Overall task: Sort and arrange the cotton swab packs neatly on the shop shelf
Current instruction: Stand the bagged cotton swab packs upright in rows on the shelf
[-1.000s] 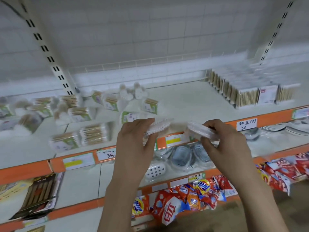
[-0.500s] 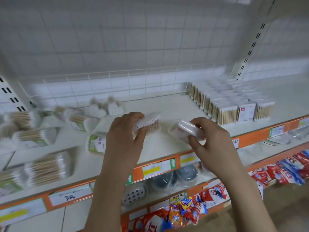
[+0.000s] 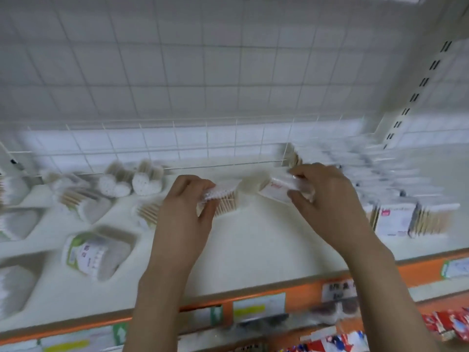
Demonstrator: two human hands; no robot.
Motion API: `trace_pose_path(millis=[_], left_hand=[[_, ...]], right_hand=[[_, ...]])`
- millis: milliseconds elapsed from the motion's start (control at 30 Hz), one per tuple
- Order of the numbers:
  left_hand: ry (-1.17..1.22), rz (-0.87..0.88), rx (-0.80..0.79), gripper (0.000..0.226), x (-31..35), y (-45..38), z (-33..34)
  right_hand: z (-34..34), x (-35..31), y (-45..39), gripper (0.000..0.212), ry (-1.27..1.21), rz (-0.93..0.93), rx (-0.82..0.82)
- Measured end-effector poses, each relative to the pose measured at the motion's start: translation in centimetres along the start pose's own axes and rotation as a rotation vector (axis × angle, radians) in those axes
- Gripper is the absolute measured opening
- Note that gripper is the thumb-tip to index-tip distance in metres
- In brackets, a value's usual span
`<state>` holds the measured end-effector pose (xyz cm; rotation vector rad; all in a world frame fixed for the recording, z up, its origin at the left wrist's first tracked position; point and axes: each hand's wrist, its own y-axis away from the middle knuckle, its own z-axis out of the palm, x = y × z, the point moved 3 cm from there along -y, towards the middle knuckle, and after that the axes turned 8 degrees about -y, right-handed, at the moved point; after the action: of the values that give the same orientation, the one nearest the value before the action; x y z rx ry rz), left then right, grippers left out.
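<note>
— Where the white shelf point(image 3: 253, 250) runs off under the wire grid back panel point(image 3: 177, 85), what do you make out?

— Smooth pale board with an orange front strip point(image 3: 406, 273) carrying paper price labels point(image 3: 258, 304). A low wire rail point(image 3: 203, 146) stands along the back, and a slotted upright point(image 3: 416, 95) rises at the right. Most of it is blurred.

— And the hands?

— The left hand point(image 3: 182, 219) has thumb and fingers curled round a clear plastic swab pack point(image 3: 223, 199), wooden sticks with white tips showing through. The right hand point(image 3: 327, 201) grips a second swab pack point(image 3: 279, 190) with a white label. Both are held above the middle of the shelf, near each other but apart.

— What else lies there?

— Loose packs point(image 3: 78, 199) scattered at the left, two heart-shaped swab boxes point(image 3: 132, 184) by the rail, and a green-labelled pack point(image 3: 86, 252) lying tilted nearer the front. At the right, a tidy row of packs point(image 3: 396, 219) stands upright, touching. Red packets point(image 3: 446, 323) show on the shelf below.
</note>
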<state>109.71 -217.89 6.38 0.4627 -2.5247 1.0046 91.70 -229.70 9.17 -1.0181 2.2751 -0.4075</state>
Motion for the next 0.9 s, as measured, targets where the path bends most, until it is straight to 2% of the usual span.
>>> trace_pose_path(millis=[100,200,433,667,900], left_hand=[[-0.015,-0.042,0.017,0.026,0.8,-0.8,1.4],[-0.045,-0.080,0.028,0.025,1.3,-1.3,2.2],[-0.156,-0.135,0.040,0.024,1.4,-1.6,3.2],[-0.238,-0.140,0.020,0.026,2.0,-1.0,4.1],[-0.269,-0.166,-0.024,0.026,2.4,-0.8,4.9]], right_hand=[[-0.3,1.8,-3.8,0.027,0.067,-0.093,-0.019],[0.4,3.6,-7.6,0.027,0.179,-0.153,-0.108],[3.7,7.5,-13.3,0.030,0.186,-0.203,-0.278],[6.1,9.6,-15.4,0.032,0.432,-0.280,-0.351],[6.7,10.1,-15.1,0.022,0.385,-0.216,-0.358]])
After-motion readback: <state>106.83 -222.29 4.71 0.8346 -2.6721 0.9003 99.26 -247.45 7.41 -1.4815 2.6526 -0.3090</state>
